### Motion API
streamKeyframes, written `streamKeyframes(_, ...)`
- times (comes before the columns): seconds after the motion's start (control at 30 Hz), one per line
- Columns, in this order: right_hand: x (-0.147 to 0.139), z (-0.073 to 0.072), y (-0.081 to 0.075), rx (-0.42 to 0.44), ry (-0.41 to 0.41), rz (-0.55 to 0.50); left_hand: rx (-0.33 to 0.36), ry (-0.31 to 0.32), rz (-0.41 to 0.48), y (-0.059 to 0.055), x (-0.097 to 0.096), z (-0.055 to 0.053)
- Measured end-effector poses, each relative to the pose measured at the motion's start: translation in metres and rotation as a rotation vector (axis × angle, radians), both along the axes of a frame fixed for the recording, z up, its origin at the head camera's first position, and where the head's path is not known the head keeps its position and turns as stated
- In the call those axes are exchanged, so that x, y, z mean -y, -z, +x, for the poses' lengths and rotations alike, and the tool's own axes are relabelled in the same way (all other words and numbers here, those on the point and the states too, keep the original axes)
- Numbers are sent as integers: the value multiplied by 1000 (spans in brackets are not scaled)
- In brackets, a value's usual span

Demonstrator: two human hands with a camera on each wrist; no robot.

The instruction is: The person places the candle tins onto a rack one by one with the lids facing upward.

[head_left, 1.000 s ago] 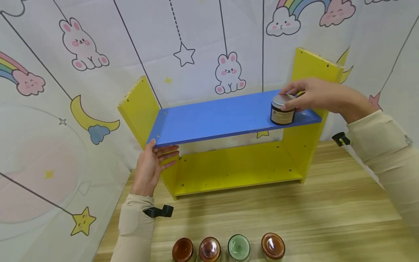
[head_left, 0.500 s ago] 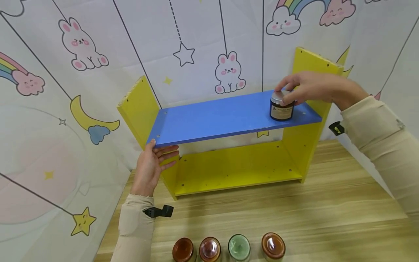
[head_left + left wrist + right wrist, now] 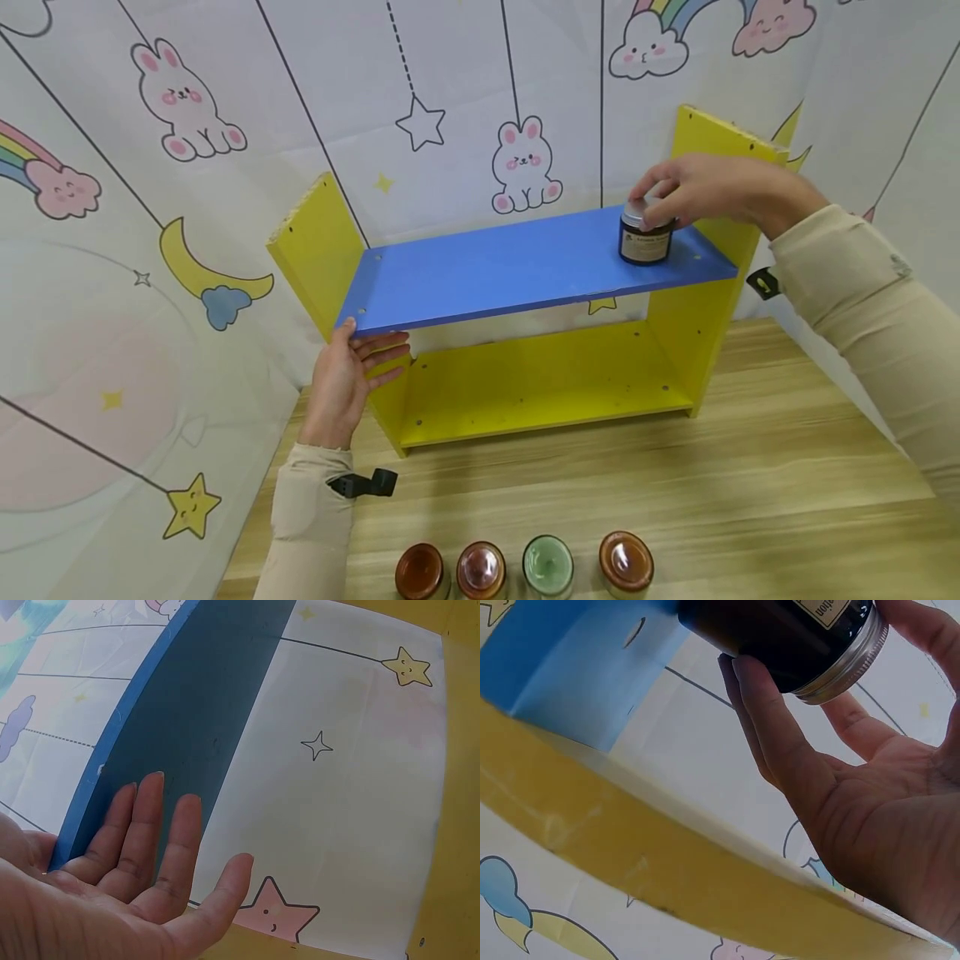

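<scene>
My right hand holds a dark jar with a silver screw lid and a pale label, fingers and thumb around the lid. The jar is upright over the right part of the blue shelf board, apparently standing on it. In the right wrist view the dark jar sits between thumb and fingers. My left hand grips the board's front left corner, thumb on top and fingers below. In the left wrist view the fingers of the left hand spread under the blue board.
The yellow rack's left side panel and right side panel rise above the board. Its yellow lower shelf is near the wooden table. Several glass jars, including a green jar, stand along the front. A patterned cloth hangs behind.
My right hand has moved the jar back from the board's front edge, deeper onto the board. The left hand keeps its grip at the corner.
</scene>
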State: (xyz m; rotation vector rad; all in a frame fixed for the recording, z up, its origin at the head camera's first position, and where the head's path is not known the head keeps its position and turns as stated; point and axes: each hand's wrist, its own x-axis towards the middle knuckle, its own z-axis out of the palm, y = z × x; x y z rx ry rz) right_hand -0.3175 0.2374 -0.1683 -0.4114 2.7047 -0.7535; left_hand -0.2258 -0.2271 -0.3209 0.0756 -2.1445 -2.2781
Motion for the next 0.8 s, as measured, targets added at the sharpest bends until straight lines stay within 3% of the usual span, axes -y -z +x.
streamKeyframes(0.53, 5, -14, -5, 68, 23, -43, 10, 4, 7, 2, 1, 2)
streamKeyframes(0.8, 5, -17, -7, 55, 34, -32, 6, 5, 3, 0, 0, 2)
